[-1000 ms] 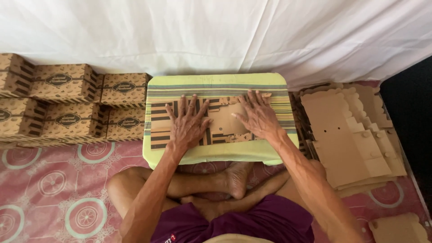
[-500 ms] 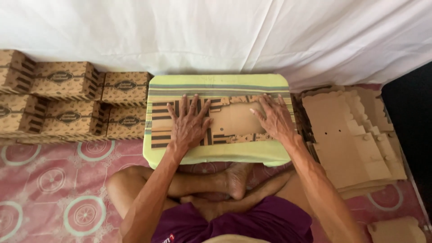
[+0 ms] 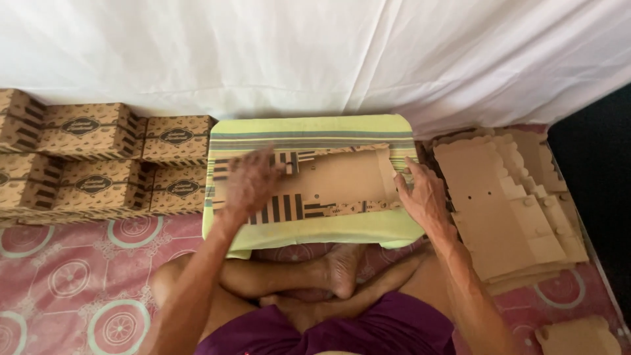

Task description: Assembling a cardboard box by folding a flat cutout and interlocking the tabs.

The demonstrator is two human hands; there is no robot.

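I sit cross-legged on the pink patterned floor mat (image 3: 72, 283), and my knees are just under the near edge of the yellow-green striped cushion (image 3: 309, 230) that serves me as a worktop. On it lies the flat brown cardboard box blank with black stripes (image 3: 328, 184), spread open, its plain inner side up in the middle.

My left hand (image 3: 250, 184) presses flat on the left part of the blank, fingers spread; its grip is wide and holds nothing, though the hand is blurred. My right hand (image 3: 424, 197) is at the right end, fingers curled at the edge flap, but I cannot tell if they pinch it or only rest there.

I judge the blank to be light and thin, stiff along its panels but weak at the creases, so it bends where it is scored and could tear at the small tabs. It is best to take it at the panel edges near a fold, not at the tabs. The cushion is soft beneath, so hard pressing will sink.

Room is narrow: to the left, touching the cushion, stand the finished brown printed boxes (image 3: 98, 164); to the right lies the stack of flat plain cardboard blanks (image 3: 506, 204). Beyond hangs the white cloth (image 3: 315, 59), close behind the cushion's far edge.
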